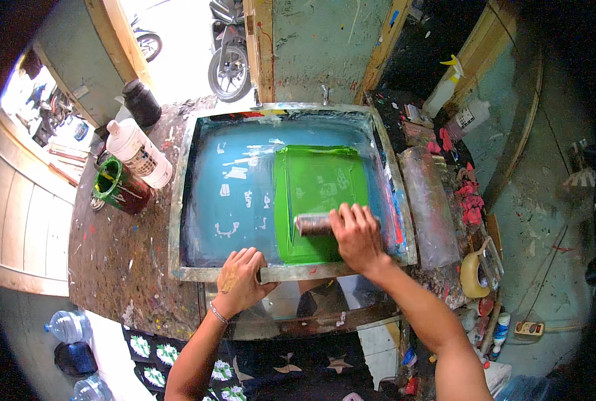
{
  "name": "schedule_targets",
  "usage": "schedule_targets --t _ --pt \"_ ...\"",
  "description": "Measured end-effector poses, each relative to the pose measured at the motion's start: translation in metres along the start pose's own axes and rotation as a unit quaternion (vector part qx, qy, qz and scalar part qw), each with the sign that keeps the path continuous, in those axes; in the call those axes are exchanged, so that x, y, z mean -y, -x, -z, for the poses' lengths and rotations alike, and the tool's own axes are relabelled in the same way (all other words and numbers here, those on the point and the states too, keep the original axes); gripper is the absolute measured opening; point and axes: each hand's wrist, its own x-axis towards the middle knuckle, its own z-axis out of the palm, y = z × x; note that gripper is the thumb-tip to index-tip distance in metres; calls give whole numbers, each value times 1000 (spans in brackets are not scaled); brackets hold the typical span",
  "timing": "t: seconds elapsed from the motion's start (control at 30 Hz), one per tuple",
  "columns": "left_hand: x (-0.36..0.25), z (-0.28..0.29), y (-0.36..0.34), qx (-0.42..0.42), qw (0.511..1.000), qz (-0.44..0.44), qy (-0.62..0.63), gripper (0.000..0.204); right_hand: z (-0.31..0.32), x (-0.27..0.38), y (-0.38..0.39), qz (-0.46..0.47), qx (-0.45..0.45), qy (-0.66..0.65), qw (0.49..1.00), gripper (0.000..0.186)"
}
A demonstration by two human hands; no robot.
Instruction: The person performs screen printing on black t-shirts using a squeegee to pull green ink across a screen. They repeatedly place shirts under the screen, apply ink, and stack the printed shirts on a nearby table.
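Note:
A screen-printing frame (pixel 177 220) with a blue mesh (pixel 207 150) lies on the worktable in front of me. Green ink (pixel 318 170) covers a rectangular patch on its right half; pale stencil shapes show to the left of it. My right hand (pixel 359 235) is closed round a squeegee (pixel 312 225), resting across the lower part of the green patch. The squeegee's right end is mostly hidden under the hand. With fingers bent over the near rim, my left hand (pixel 241 277) grips the frame left of the ink.
Left of the frame stand an ink-smeared tub (pixel 121 187), a white bottle (pixel 139 152) and a dark jar (pixel 141 103). A spray bottle (pixel 443 90), a clear plastic roll (pixel 430 207) and yellowish tape (pixel 473 275) lie along the right. Printed black cloth (pixel 291 364) hangs below the near edge.

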Motion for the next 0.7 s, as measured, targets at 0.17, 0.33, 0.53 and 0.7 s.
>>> schedule_targets --t 0.17,0.33,0.53,0.7 --pt "1 1 -2 19 1000 3 -3 48 -45 -55 -82 -6 -26 -8 1000 16" --pt "2 1 -4 15 1000 2 7 48 -39 -90 -151 -17 143 -73 987 29" --pt "2 0 -1 29 999 17 13 47 -45 -69 -143 -47 126 -60 989 35" --pt "-1 1 -2 10 1000 6 19 47 -18 -34 -74 -16 117 -66 991 33"
